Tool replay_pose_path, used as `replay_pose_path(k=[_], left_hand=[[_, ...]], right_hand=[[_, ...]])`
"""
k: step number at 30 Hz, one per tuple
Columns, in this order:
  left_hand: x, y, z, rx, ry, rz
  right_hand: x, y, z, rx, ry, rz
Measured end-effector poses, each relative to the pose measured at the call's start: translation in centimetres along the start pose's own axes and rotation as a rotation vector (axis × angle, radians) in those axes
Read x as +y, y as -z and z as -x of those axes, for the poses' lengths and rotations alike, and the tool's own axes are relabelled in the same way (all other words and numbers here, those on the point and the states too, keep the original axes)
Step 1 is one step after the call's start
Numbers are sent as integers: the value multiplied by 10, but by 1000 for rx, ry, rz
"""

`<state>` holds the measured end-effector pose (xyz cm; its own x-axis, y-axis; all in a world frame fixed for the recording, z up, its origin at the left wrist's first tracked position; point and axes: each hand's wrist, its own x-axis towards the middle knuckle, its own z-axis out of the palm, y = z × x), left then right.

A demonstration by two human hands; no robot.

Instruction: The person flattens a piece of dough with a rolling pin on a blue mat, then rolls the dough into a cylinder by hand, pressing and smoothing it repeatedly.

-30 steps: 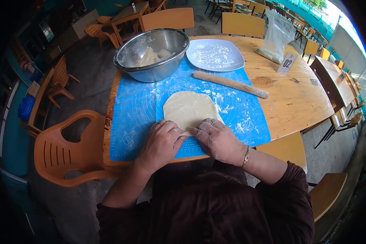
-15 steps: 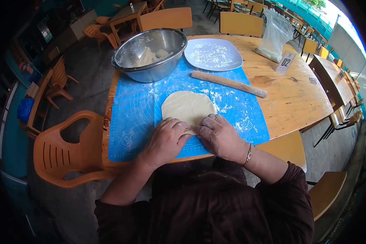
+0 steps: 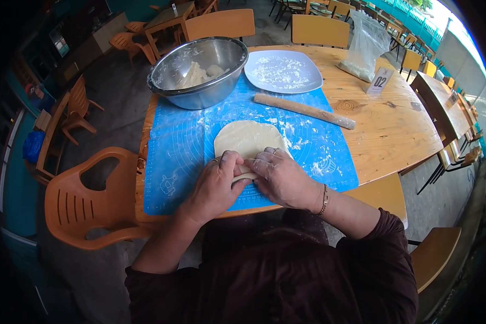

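A flat sheet of dough (image 3: 248, 136) lies on a blue baking mat (image 3: 183, 162) dusted with flour. Its near edge is curled up into a small roll between my two hands. My left hand (image 3: 216, 183) pinches this edge from the left, fingers bent over the dough and thumb at the near side. From the right, my right hand (image 3: 286, 178) grips the same edge, its floury fingers close to the left ones. Beyond the sheet a wooden rolling pin (image 3: 305, 111) rests slantwise on the mat and the table.
A steel bowl (image 3: 200, 97) with dough pieces (image 3: 197, 74) stands at the mat's far left corner. Beside it sits a floured white plate (image 3: 283, 83). Farther right are a plastic bag of flour (image 3: 362, 51) and a number card (image 3: 380, 81). An orange chair (image 3: 100, 205) is at the left.
My fingers have come closer together and lifted the dough's near edge, which now shows as a raised roll. The bowl, plate and rolling pin stay where they were.
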<state>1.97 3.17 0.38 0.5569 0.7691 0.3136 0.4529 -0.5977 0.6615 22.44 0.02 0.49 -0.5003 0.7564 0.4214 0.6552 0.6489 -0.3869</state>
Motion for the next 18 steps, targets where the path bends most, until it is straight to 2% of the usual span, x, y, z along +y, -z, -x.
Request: replay_pose_path(k=[2,4,8,10,14,18], left_hand=[[2,7,2,-18,-6,-16],[3,12,2,-46,-120,-199],[1,7,1,10,-235,-260],[8,5,-3,14,-335,-272],[4,0,-4,-33,-326,-300],[-2,9,-3,-73,-233,-282]], right_hand=[[3,7,8,0,3,-12],[3,19,20,10,-16,78],[6,30,29,-23,-94,115],[8,25,28,-2,-54,143],[-1,11,20,20,44,186],[6,10,23,22,12,151]])
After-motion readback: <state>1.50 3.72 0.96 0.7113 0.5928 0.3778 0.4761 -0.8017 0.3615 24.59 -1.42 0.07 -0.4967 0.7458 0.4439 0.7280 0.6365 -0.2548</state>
